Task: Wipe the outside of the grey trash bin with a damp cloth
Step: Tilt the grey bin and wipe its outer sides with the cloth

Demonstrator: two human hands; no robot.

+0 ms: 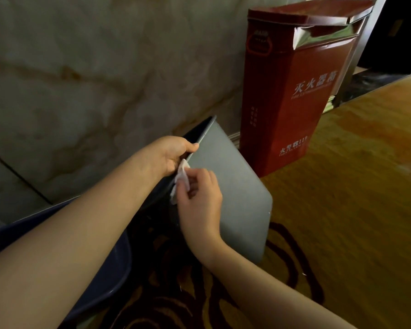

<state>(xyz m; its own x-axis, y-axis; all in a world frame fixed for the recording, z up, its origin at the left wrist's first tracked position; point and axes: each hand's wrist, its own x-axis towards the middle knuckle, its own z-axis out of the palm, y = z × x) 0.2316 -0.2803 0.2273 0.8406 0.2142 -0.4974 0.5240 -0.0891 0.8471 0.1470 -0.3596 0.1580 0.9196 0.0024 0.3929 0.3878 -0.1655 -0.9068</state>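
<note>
Pinching white cloth (182,177) against grey bin (233,186), right grip (199,203); left grip (173,153) clasps bin's rim.

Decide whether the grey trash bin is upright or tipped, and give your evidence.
Tipped: the grey flat-sided trash bin slants, unlike the upright red rectangular box behind it, and the left hand grips its rim.

We are seeing both arms going bare, the left forearm (69,245) and the right forearm (271,288) showing uncovered from the frame's lower edge to the wrists, and the left hand (172,154) and the right hand (201,205) showing just as bare, the left thumbnail looking short and plain.
</note>
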